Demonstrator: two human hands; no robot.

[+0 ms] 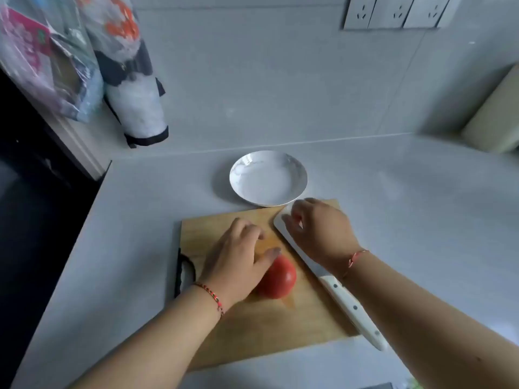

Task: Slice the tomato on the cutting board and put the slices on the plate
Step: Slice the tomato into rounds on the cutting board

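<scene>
Wooden board [252,327]: tomato [278,277] sits mid-board, uncut, plate [268,178] just behind.
Left hand [238,259]: fingers loosely spread on tomato.
Right hand [320,228]: fingertips on knife [334,284] blade; pinching or not, can't tell.
Risk: round tomato could roll, 1 slip nicks fingers.
Knife axis: tip far-left, handle near-right.

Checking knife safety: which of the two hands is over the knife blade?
The right hand, fingers over the white blade's far end near the plate. The left hand rests on the tomato.
</scene>
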